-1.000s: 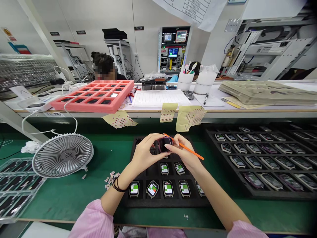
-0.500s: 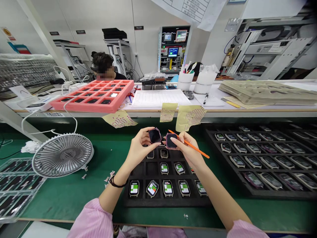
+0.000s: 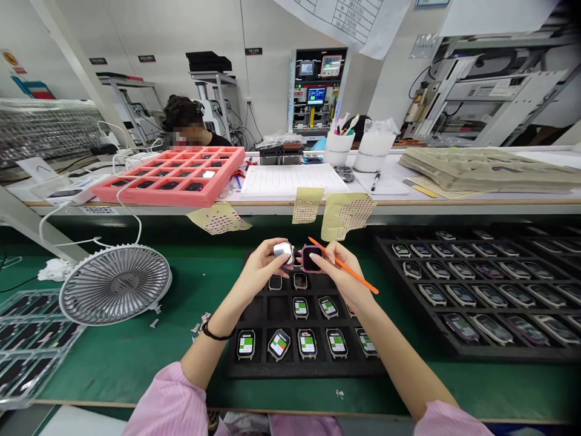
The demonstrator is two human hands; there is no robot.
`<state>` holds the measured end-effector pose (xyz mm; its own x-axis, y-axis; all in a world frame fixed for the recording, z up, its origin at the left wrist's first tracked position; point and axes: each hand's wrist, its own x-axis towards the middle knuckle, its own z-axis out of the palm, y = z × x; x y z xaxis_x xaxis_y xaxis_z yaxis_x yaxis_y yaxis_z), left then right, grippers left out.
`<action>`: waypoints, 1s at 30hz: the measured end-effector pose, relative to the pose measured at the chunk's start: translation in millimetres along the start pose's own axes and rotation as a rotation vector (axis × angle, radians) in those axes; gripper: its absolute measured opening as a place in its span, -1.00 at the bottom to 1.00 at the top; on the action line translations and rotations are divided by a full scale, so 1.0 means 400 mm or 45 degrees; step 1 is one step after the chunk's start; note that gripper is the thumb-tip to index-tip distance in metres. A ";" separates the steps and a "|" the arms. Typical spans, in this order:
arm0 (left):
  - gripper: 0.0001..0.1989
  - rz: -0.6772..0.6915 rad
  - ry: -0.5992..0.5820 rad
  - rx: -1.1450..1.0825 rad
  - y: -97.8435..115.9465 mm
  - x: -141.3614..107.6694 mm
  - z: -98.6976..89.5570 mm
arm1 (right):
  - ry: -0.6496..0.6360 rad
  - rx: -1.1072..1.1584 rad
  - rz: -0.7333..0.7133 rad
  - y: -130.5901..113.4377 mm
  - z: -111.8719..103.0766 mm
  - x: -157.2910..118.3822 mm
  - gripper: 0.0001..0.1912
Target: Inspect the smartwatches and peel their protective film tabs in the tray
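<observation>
My left hand (image 3: 261,266) is closed on a smartwatch body (image 3: 284,252) whose face looks bright and whitish. Close beside it, my right hand (image 3: 342,272) grips a second smartwatch body (image 3: 312,258), purple-rimmed with a dark screen. An orange pen-like stick (image 3: 358,278) lies slantwise in the same right hand, its thin tip up by the watch. Both hands are above a black foam tray (image 3: 276,309) of strapless watches. Several of those, such as the watch (image 3: 246,344) at the front left, show green and white screens.
A larger black tray of watches (image 3: 431,324) is on the right. To the left are a grey fan (image 3: 115,284) and clear trays (image 3: 36,339). A pink foam tray (image 3: 218,188) and paper sheet (image 3: 293,180) lie on the shelf. Another person (image 3: 186,121) is behind it.
The watch in my left hand has been tilted, its face turning from dark to bright. My right hand has shifted slightly left with its watch and orange stick.
</observation>
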<state>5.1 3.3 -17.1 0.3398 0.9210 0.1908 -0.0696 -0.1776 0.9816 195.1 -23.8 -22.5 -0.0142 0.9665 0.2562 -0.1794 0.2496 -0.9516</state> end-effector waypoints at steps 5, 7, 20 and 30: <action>-0.57 0.163 0.053 0.069 0.017 -0.019 0.020 | 0.014 -0.216 -0.128 -0.004 -0.002 -0.011 -0.51; -0.59 0.222 0.075 0.101 0.022 -0.027 0.025 | -0.013 -0.270 -0.149 -0.008 -0.009 -0.016 -0.50; -0.65 -0.090 -0.124 0.017 -0.087 0.032 0.090 | 0.226 -0.086 0.077 -0.031 -0.123 -0.092 -0.46; -0.81 -0.170 -0.326 0.571 -0.215 0.107 0.189 | 0.324 -0.245 -0.091 -0.069 -0.061 -0.154 -0.46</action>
<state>96.4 31.7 -93.0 0.5400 0.8417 0.0037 0.3785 -0.2468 0.8921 224.9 -88.8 -16.3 0.2420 0.9240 0.2960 0.0186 0.3006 -0.9536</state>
